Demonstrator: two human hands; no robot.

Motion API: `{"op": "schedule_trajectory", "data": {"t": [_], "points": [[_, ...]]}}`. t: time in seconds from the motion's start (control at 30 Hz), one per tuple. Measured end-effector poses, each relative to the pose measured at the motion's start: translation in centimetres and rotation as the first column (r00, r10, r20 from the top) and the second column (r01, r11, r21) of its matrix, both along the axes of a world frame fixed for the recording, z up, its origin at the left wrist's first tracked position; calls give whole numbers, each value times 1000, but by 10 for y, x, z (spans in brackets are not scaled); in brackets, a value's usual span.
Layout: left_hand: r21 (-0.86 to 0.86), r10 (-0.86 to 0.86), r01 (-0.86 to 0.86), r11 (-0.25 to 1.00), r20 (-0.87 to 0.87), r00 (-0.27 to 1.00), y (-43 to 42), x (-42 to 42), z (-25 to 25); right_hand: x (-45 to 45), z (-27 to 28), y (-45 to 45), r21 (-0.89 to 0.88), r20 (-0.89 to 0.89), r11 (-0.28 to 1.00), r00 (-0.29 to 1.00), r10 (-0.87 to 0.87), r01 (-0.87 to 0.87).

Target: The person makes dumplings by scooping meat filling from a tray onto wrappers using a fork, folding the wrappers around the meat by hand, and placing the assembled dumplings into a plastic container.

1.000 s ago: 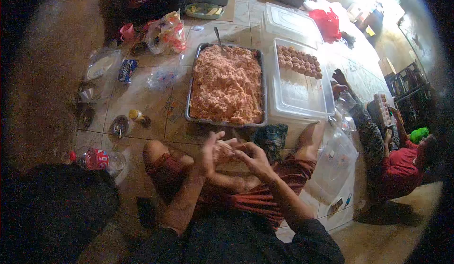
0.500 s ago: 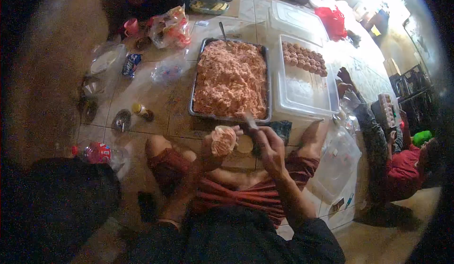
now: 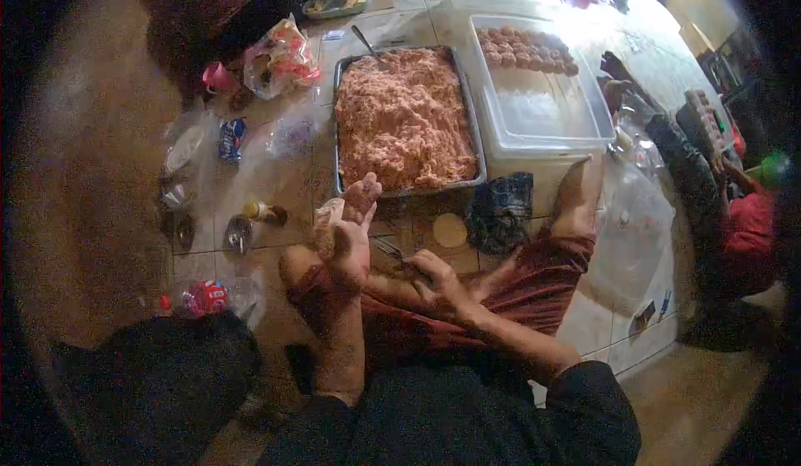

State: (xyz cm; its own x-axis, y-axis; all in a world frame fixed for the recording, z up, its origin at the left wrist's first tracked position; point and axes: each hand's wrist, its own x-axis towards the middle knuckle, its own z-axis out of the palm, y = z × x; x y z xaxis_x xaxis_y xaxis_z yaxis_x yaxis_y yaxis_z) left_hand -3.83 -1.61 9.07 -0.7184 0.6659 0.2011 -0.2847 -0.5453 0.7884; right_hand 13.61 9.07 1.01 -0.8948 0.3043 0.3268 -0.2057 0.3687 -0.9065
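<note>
My left hand is raised before the near edge of a dark tray heaped with pinkish minced mixture. It holds a pale, thin, rounded piece at its left side; the fingers point up toward the tray and the exact grip is unclear. Lower and to the right, my right hand is closed round a metal utensil that looks like a fork, its tip pointing up and left. A separate utensil handle stands out of the mixture's far side.
Right of the tray, a clear plastic box holds rows of brownish balls. A dark cloth lies before it. Bottles, plastic bags and a blue packet are on the left floor. A person in red sits at the right.
My right hand with the utensil has drawn back from the tray toward my lap. My left hand has turned and moved slightly up and left with the pale piece. The view has shifted.
</note>
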Motion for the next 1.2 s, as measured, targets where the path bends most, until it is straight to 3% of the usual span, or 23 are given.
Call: {"op": "schedule_trajectory", "data": {"t": [0.07,0.13,0.2,0.3,0.37,0.43,0.47,0.53,0.6,0.67,0.73,0.77,0.8,0.83,0.9,0.93,0.97,1.0,1.03,1.13,1.2], "points": [[-114,59,-53,992,52,997,5,13,23,-8,-4,-8,-41,5,999,1000,0,0],[-43,80,-76,996,93,992,13,23,25,-18,10,-9,-71,11,997,1000,6,-5],[50,98,-107,993,147,984,16,28,24,-22,25,-4,-31,-15,974,974,-226,225],[-15,55,-56,998,-25,998,5,21,11,-24,22,15,-130,76,932,941,-330,337],[-110,17,-46,993,-248,969,0,11,-1,-13,17,26,-204,100,937,958,-269,285],[-155,22,-121,981,-525,851,6,0,-14,1,35,39,-647,325,752,937,126,123],[-138,51,-187,973,-657,752,9,-3,-22,4,23,39,-560,206,828,973,103,31],[-86,103,-259,962,-763,638,16,-6,-34,13,10,44,-554,243,833,960,142,18],[-77,135,-292,953,-756,640,19,-1,-31,15,23,50,-599,274,800,946,173,27],[-218,48,-464,859,-867,496,17,10,7,14,28,53,-594,273,804,946,173,24],[-262,-3,-557,788,-907,422,11,7,-18,12,33,56,-590,266,807,949,172,19],[-299,-22,-137,944,-474,880,4,-3,-80,12,37,56,-596,268,803,940,213,-12],[-196,-122,84,977,-193,974,4,-4,-82,12,38,56,-603,271,797,928,254,-42],[-44,-227,233,972,109,968,5,-5,-84,12,37,54,-599,271,799,927,259,-49],[-248,-39,-43,968,-316,948,11,3,-60,10,32,48,-465,145,876,965,218,-129],[-303,18,-203,931,-520,854,15,11,-32,7,32,46,-292,108,953,988,112,-76],[-320,43,-364,875,-697,716,18,19,-11,5,36,49,-295,114,953,987,113,-75],[-315,42,-442,840,-774,632,17,21,-7,3,45,55,-54,155,996,985,74,-66],[-299,38,-520,800,-840,542,15,23,-3,1,53,59,189,183,980,983,29,-64],[-322,3,-629,708,-889,459,5,16,-3,2,78,62,165,154,986,988,-24,-2],[-394,33,-352,849,-625,780,1,15,-8,7,88,63,58,176,997,983,-53,43]]}}
